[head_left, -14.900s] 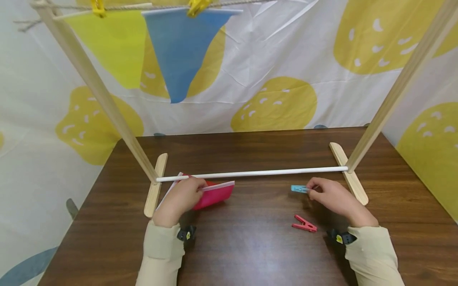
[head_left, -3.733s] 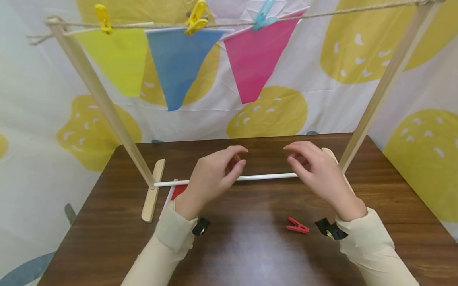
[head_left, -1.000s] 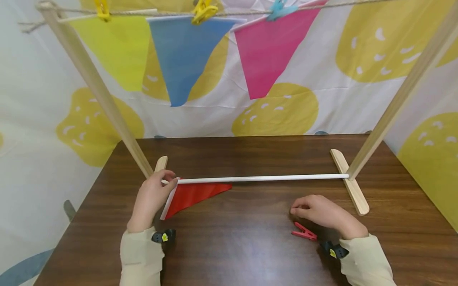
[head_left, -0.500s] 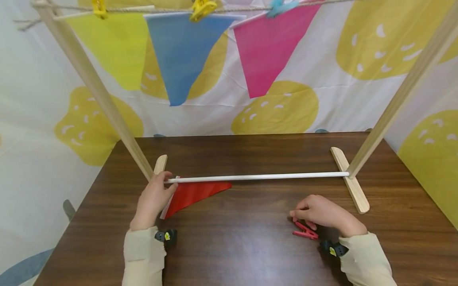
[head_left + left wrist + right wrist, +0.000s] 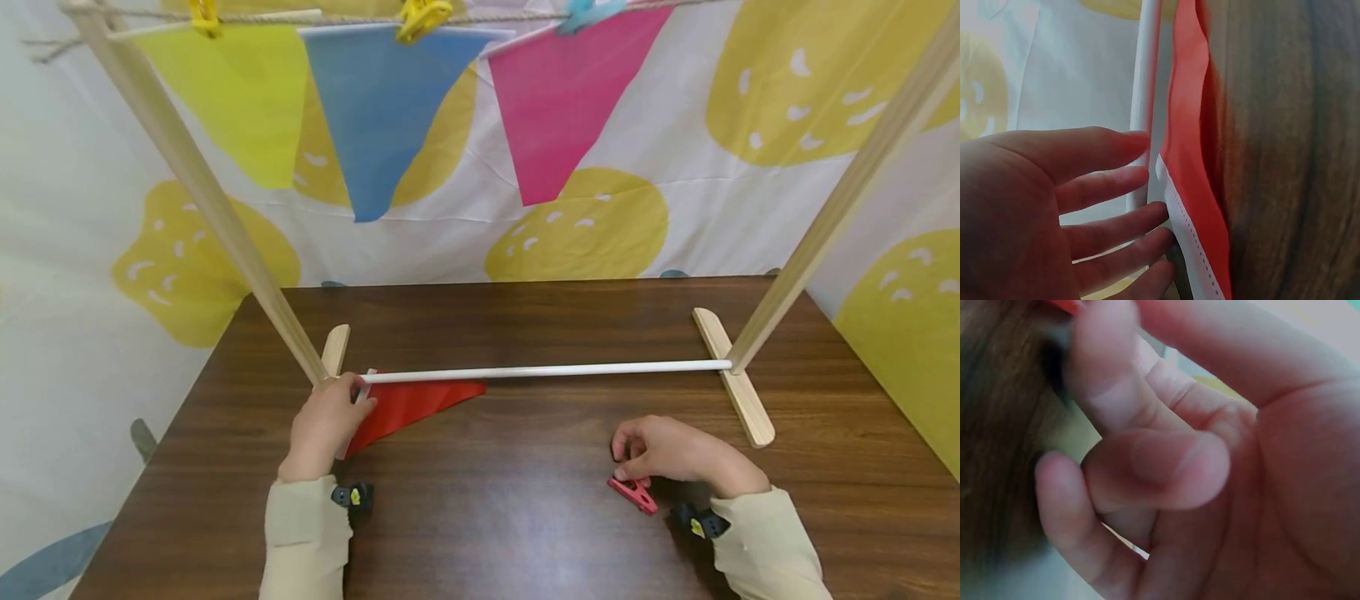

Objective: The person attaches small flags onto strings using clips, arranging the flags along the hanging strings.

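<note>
My right hand (image 5: 671,454) pinches a red clothespin (image 5: 636,497) by one end, low over the front right of the table. In the right wrist view only a red sliver of the clothespin (image 5: 1065,304) shows at the thumb and index fingertips; the other fingers (image 5: 1160,462) curl loosely. At the left, my left hand (image 5: 322,423) reaches to the white hem (image 5: 1192,240) of a red pennant (image 5: 408,410), fingers nearly straight. Its fingertips are at the hem, and the thumb is by the white rod (image 5: 1145,69). The pennant lies flat, partly hidden by that hand.
A wooden stand with a left post (image 5: 202,187), a right post (image 5: 832,208) and a low white crossbar (image 5: 547,371) surrounds the workspace. Along its twine hang yellow (image 5: 240,96), blue (image 5: 397,108) and pink (image 5: 566,96) pennants on clothespins. Behind is a patterned cloth (image 5: 450,250).
The pink pennant now hangs from the twine by a blue clothespin. My right hand has come down onto the red clothespin and turned it. My left hand has shifted slightly over the red pennant's hem.
</note>
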The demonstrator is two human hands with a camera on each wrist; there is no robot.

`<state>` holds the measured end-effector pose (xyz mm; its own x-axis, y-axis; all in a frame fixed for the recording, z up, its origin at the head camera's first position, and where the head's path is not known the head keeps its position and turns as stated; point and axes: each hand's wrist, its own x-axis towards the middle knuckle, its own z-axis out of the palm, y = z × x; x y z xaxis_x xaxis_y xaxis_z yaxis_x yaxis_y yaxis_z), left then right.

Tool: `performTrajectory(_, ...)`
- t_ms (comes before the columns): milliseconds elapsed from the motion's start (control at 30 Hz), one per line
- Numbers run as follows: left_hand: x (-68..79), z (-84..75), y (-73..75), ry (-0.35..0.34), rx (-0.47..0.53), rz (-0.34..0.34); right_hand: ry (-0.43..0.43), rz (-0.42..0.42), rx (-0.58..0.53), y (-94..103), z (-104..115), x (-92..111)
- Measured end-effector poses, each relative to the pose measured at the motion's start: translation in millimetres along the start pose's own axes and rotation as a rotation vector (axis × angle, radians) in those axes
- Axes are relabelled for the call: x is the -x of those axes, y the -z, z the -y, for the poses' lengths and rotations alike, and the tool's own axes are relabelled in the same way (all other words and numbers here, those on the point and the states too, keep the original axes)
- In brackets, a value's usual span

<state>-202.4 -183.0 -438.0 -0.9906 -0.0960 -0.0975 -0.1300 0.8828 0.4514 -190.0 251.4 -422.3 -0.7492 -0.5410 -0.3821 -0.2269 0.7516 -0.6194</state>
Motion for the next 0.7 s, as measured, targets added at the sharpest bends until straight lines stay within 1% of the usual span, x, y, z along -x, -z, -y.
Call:
performTrajectory(167,1.2,-4.0,-1.2,0.008,-0.031,0.008,0.005,-0.007,0.017,-1.0,0.1,0.1)
performTrajectory(433,5.1,-8.5,-2.6,0.065,-0.037,0.038,-0.041,-0.021,-0.012,-2.7,-1.0,-0.7)
performTrajectory(533,6.5,-8.7,-1.7,0.065,-0.055,0.055,-0.043,-0.027,-0.01,-2.5,-1.4,-0.8)
performTrajectory(700,5.9,-7.7,-0.5,0.054,-0.064,0.106,-0.029,-0.042,-0.008,-0.9,-1.4,-1.5)
